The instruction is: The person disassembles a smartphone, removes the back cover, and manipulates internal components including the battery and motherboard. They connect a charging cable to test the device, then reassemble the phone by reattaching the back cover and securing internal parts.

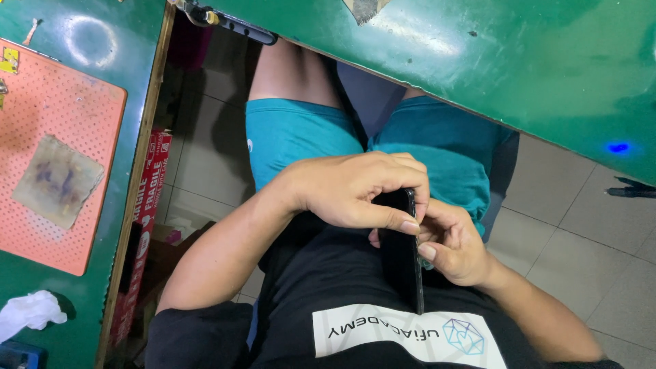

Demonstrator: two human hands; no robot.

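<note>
We hold the black phone edge-up over our lap, just under both hands. Our left hand curls over its top end, thumb and fingers pinching it. Our right hand cups the side, fingertips pressed against the edge. We should keep the left grip steady and work the edge gently with the right.

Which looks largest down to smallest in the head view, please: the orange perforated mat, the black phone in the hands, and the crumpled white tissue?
1. Orange perforated mat
2. Black phone, though it is nearer the camera
3. Crumpled white tissue
</note>
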